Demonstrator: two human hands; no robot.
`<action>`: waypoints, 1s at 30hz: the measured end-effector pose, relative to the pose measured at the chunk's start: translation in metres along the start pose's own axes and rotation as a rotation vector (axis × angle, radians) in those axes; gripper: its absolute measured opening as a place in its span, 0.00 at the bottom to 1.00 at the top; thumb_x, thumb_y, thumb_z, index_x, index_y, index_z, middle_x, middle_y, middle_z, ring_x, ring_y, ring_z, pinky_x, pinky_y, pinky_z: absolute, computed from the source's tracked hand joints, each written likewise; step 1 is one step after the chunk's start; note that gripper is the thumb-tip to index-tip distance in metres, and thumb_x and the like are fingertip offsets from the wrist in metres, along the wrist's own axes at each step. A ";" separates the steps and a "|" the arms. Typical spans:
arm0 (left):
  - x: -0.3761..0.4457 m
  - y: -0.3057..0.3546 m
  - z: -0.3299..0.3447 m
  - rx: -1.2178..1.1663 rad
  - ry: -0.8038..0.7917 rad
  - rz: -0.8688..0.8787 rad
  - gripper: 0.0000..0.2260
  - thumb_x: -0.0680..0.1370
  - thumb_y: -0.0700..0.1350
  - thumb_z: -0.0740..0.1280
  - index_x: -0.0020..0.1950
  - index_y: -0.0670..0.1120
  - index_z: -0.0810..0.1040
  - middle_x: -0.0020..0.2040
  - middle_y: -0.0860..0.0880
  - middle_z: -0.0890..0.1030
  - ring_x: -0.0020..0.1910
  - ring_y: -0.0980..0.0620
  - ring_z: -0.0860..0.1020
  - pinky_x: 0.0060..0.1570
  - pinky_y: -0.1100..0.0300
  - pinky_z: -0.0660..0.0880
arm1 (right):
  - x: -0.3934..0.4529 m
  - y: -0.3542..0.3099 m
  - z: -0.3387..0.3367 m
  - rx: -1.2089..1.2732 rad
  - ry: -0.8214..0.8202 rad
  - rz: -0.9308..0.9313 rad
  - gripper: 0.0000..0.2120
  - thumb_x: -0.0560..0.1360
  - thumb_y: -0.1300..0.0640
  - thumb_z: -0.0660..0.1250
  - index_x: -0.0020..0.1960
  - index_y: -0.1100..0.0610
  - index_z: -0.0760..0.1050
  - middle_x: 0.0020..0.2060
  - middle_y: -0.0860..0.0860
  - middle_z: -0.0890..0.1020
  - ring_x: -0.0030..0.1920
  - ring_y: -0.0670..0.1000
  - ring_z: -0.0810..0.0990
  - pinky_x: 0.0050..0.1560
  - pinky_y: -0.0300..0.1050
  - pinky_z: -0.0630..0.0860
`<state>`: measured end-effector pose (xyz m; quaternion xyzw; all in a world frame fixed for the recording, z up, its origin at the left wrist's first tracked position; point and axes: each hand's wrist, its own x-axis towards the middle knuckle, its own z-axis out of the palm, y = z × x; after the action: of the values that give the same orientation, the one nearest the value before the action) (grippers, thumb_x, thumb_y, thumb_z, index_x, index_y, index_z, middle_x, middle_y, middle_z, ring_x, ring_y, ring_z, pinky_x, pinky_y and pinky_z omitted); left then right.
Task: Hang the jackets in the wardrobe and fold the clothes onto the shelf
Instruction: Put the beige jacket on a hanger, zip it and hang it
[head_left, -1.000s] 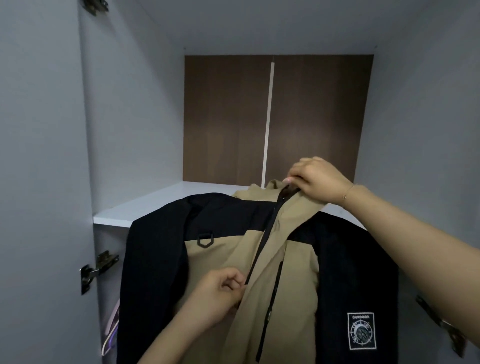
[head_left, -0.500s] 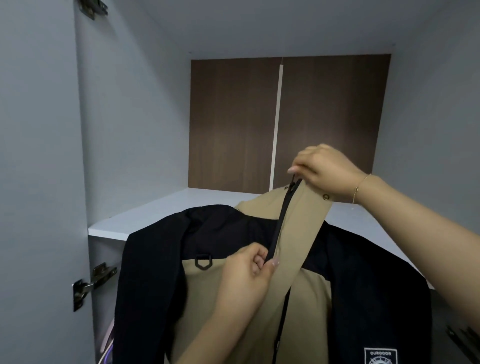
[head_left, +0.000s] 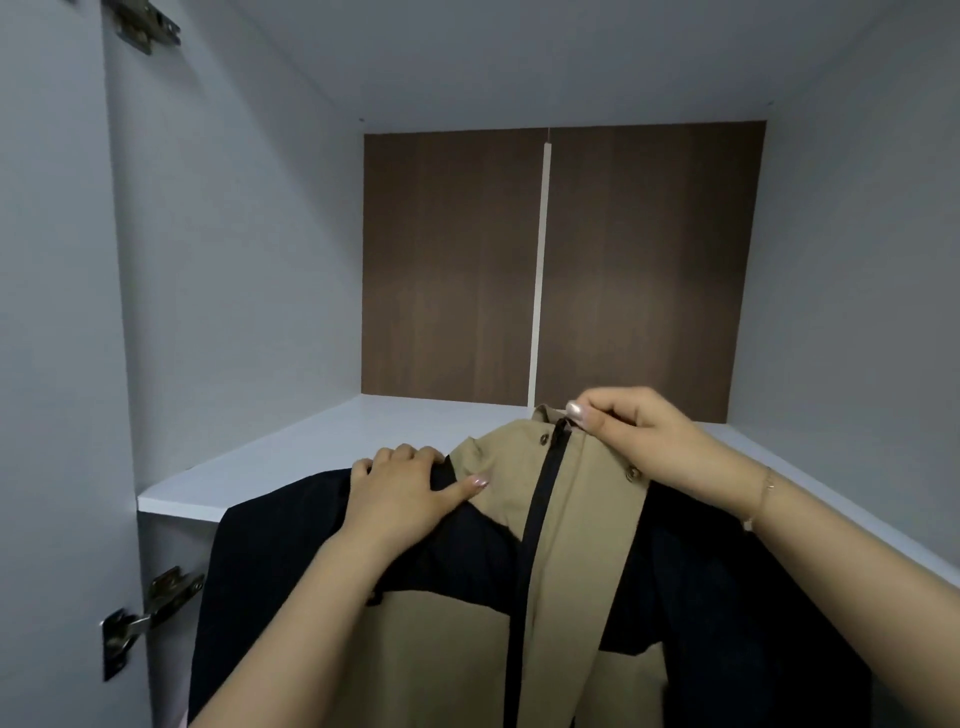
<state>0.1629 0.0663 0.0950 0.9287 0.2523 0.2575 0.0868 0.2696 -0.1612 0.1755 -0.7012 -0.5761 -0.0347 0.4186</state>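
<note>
Head view: my right hand (head_left: 639, 436) pinches the zipper top at the collar of the jacket (head_left: 566, 613), which hangs lengthwise below both hands before the shelf (head_left: 291, 467). My left hand (head_left: 400, 493) presses flat on the nearer shoulder, fingers straight.

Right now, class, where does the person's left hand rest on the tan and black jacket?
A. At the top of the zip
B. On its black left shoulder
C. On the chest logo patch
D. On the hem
B: the left hand lies on the black shoulder of the jacket, while the right hand pinches the collar top.
</note>
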 end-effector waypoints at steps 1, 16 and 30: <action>0.002 -0.003 -0.001 -0.006 -0.014 0.003 0.34 0.70 0.76 0.52 0.66 0.56 0.72 0.64 0.53 0.75 0.65 0.51 0.70 0.65 0.52 0.59 | -0.005 0.003 -0.002 0.063 -0.040 0.063 0.26 0.77 0.43 0.60 0.38 0.66 0.70 0.31 0.52 0.69 0.31 0.47 0.67 0.32 0.34 0.67; -0.102 -0.014 -0.003 -0.323 0.425 0.273 0.16 0.78 0.66 0.53 0.46 0.58 0.74 0.46 0.63 0.77 0.45 0.60 0.76 0.36 0.61 0.70 | -0.087 -0.026 0.029 -0.433 0.119 -0.107 0.18 0.77 0.48 0.66 0.66 0.52 0.75 0.61 0.42 0.76 0.63 0.41 0.72 0.65 0.36 0.66; -0.247 -0.037 0.002 -0.425 0.111 0.431 0.19 0.77 0.64 0.55 0.44 0.54 0.79 0.40 0.59 0.75 0.44 0.60 0.74 0.38 0.63 0.71 | -0.207 -0.081 0.143 -0.126 0.136 0.372 0.16 0.76 0.41 0.65 0.38 0.52 0.75 0.26 0.45 0.71 0.28 0.42 0.68 0.34 0.37 0.66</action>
<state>-0.0347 -0.0285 -0.0249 0.9064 -0.0055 0.3673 0.2086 0.0702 -0.2344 0.0175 -0.8162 -0.4040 -0.0399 0.4111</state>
